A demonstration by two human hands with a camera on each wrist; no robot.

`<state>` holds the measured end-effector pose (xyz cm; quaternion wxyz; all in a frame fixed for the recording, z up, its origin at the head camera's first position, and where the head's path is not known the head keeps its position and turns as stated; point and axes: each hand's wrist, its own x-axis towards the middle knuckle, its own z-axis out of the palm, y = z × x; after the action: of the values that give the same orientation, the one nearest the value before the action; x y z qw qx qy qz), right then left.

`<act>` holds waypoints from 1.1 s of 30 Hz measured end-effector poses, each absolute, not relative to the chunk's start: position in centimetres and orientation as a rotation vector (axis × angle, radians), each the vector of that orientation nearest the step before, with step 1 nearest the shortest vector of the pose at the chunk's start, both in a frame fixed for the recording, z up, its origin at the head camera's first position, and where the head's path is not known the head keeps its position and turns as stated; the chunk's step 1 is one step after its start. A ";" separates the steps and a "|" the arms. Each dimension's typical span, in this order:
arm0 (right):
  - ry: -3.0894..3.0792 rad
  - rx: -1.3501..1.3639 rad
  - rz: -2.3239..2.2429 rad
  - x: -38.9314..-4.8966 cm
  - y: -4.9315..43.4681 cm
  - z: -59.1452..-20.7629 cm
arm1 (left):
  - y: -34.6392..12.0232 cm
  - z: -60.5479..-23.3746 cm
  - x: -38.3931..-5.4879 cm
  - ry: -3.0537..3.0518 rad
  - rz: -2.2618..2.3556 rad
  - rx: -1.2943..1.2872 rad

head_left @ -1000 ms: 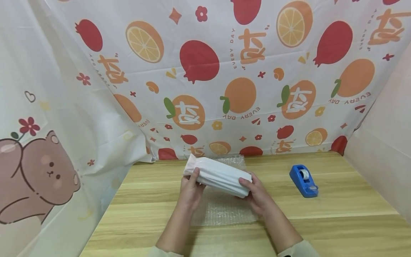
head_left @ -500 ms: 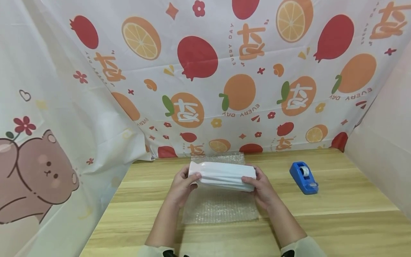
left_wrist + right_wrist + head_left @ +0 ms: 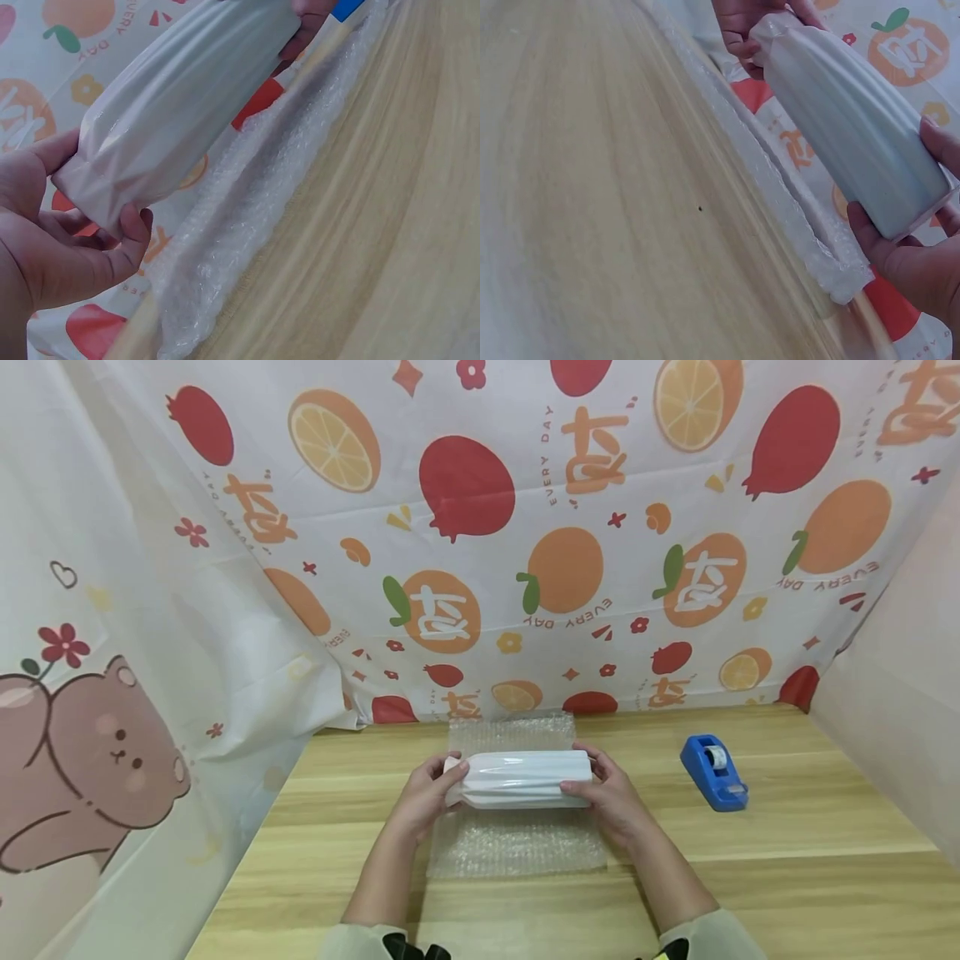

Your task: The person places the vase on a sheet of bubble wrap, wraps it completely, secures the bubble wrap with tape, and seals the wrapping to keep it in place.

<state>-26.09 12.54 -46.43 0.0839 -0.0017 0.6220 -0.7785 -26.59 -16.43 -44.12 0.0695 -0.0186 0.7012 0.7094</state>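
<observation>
Both hands hold a white fluted vase (image 3: 525,779) level on its side above a sheet of bubble wrap (image 3: 517,852). My left hand (image 3: 423,797) grips its narrower, pinkish neck end, thumb on the near side. At the wider base end, my right hand (image 3: 618,797) grips it with the thumb across the front. In the left wrist view, fingers curl round the rim of the vase (image 3: 180,97). The right wrist view has the right hand (image 3: 922,270) cupping the squared base. The vase hides the middle of the bubble wrap.
A blue tape dispenser (image 3: 708,768) stands on the wooden table (image 3: 810,827) to the right of the bubble wrap. A fruit-patterned cloth (image 3: 480,485) hangs behind the table's back edge. Another cloth with a bear print (image 3: 142,752) hangs on the left.
The vase was tilted, neck end raised to the left; it has turned level and come slightly lower. The left hand has shifted its hold on the neck. Bubble wrap and tape dispenser stay put.
</observation>
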 end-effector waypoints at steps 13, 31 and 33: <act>1.941 -0.026 -2.203 -26.5 13.2 -46.3 | -16.8 -44.5 -27.1 2.228 2.031 -0.031; 2.051 -0.054 -2.064 -26.4 13.5 -46.9 | -17.4 -44.8 -26.9 2.299 1.857 0.042; 2.064 -0.051 -2.053 -26.3 13.5 -47.0 | -17.4 -44.9 -26.8 2.295 1.851 0.044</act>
<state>-26.33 13.52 -47.00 0.1146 -0.0172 0.7043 -0.7004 -26.80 -17.42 -44.92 0.0962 0.0148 0.7746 0.6249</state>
